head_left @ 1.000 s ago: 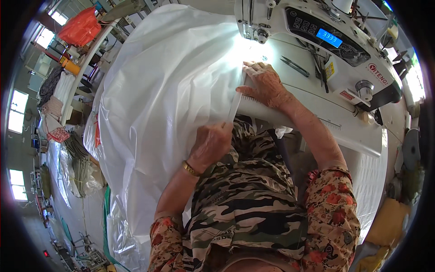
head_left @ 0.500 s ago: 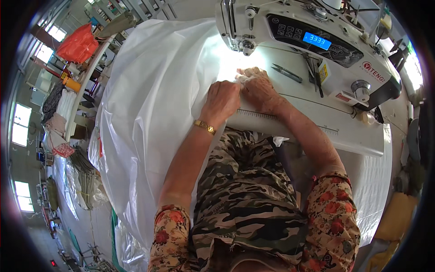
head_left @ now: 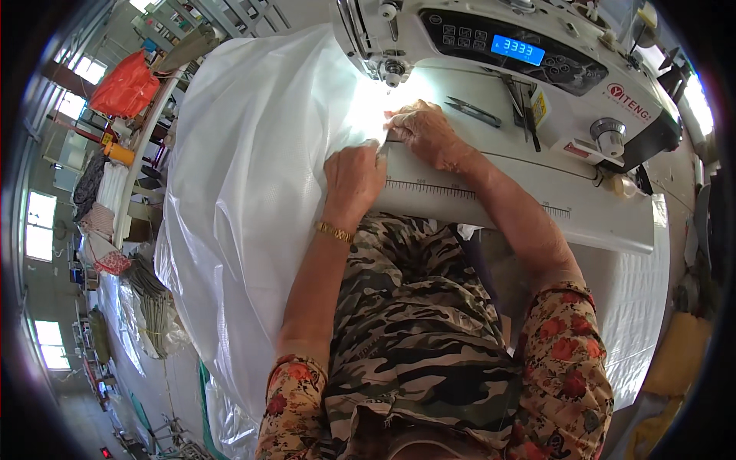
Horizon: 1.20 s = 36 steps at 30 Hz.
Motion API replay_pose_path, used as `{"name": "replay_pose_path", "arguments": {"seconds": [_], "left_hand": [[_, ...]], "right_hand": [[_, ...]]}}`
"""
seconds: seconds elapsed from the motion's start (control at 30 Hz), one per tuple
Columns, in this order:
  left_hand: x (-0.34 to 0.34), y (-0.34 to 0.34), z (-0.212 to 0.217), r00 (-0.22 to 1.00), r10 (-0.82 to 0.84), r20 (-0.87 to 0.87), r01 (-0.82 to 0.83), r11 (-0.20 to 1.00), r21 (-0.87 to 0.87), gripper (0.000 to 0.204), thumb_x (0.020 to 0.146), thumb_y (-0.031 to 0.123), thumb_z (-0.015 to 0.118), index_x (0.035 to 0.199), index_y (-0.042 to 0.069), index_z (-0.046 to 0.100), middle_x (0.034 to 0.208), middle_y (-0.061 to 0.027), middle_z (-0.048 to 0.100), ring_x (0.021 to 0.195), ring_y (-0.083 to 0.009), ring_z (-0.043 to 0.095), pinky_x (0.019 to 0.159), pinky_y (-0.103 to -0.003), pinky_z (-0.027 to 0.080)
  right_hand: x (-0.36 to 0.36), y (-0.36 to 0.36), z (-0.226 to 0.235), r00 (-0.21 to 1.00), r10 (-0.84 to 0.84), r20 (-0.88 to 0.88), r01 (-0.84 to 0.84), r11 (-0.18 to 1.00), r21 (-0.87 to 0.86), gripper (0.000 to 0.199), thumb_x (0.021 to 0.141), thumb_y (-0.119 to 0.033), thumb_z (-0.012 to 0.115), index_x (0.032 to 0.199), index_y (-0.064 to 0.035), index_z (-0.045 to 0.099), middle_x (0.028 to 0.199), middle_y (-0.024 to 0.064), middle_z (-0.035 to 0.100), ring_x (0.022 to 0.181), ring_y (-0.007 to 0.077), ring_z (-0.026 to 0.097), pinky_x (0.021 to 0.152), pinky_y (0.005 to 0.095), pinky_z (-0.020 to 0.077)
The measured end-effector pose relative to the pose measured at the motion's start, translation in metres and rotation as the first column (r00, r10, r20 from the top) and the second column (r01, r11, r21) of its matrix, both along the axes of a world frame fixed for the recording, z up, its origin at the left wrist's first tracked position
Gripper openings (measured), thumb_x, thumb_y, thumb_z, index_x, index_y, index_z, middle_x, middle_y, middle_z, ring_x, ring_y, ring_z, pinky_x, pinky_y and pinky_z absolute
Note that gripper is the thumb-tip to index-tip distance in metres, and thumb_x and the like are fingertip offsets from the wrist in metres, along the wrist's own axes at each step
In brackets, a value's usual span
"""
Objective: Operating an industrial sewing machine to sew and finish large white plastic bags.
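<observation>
A large white plastic sheet (head_left: 238,176) drapes over the left of the sewing table and hangs down beside my lap. My left hand (head_left: 355,176) is closed on the sheet's right edge, nearer to me. Farther along that edge, just below the needle area, my right hand (head_left: 425,132) pinches it with bent fingers. Both fingertips are partly lost in the lamp's glare. The white sewing machine (head_left: 567,61) stands over the far side of the table, its presser foot washed out by the light. Thread snips (head_left: 474,113) lie to the right of my right hand.
A ruler scale (head_left: 437,189) runs along the table's near edge. Dark-handled tools (head_left: 523,115) rest against the machine's base. At the left stands a shelf (head_left: 146,153) with an orange-red bag (head_left: 124,86) and folded cloth. A bundle of grey-green strips (head_left: 146,303) hangs below.
My left hand has come toward me and left, apart from the right hand. My right hand has shifted slightly left and away. The whole view has shifted a little too.
</observation>
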State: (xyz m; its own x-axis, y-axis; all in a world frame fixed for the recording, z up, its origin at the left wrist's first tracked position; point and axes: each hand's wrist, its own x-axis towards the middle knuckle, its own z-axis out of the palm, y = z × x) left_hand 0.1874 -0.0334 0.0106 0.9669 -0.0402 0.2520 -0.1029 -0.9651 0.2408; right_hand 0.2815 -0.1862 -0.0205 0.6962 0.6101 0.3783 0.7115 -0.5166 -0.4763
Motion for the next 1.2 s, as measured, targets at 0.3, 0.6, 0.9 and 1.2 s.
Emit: {"name": "replay_pose_path", "arguments": {"seconds": [0.3,0.6,0.9,1.2], "left_hand": [[-0.043,0.008,-0.01,0.991,-0.054,0.121,0.074,0.983,-0.167,0.02,0.085,0.009,0.055,0.1,-0.001,0.065,0.09,-0.0154,0.063,0.08,-0.0327,0.063,0.072,-0.042,0.049],[-0.026,0.02,-0.009,0.98,-0.173,0.095,0.188,0.964,-0.185,0.018,0.083,0.008,0.056,0.098,0.003,0.065,0.088,-0.0134,0.063,0.078,-0.0325,0.063,0.07,-0.042,0.05],[0.011,0.027,-0.012,0.974,-0.181,0.139,0.197,0.975,-0.107,0.008,0.08,0.009,0.059,0.079,0.002,0.063,0.084,-0.0136,0.063,0.074,-0.0318,0.063,0.07,-0.043,0.05],[0.028,0.029,-0.014,0.965,-0.203,0.167,0.223,0.968,-0.115,0.009,0.079,0.011,0.063,0.075,0.002,0.061,0.081,-0.0143,0.063,0.08,-0.0323,0.063,0.072,-0.043,0.049]], "right_hand": [[-0.024,0.001,0.014,0.998,-0.013,-0.065,0.01,0.999,-0.043,0.022,0.089,-0.012,0.055,0.105,-0.0085,0.07,0.124,0.0062,0.063,0.126,0.0253,0.047,0.109,0.0423,0.0286],[-0.027,0.002,0.012,0.997,-0.024,0.069,0.032,0.993,-0.116,0.026,0.088,-0.013,0.056,0.111,-0.0102,0.068,0.128,0.0047,0.059,0.119,0.0262,0.05,0.105,0.042,0.0315],[-0.027,0.012,0.015,0.982,-0.039,0.184,0.082,0.969,-0.231,0.028,0.091,-0.015,0.049,0.113,-0.0067,0.065,0.127,0.0093,0.059,0.119,0.0258,0.05,0.104,0.0442,0.0316],[-0.031,0.021,0.01,0.931,-0.072,0.358,0.17,0.953,-0.252,0.03,0.088,-0.015,0.049,0.112,-0.0042,0.063,0.118,0.0101,0.064,0.112,0.0261,0.057,0.104,0.0464,0.0319]]}}
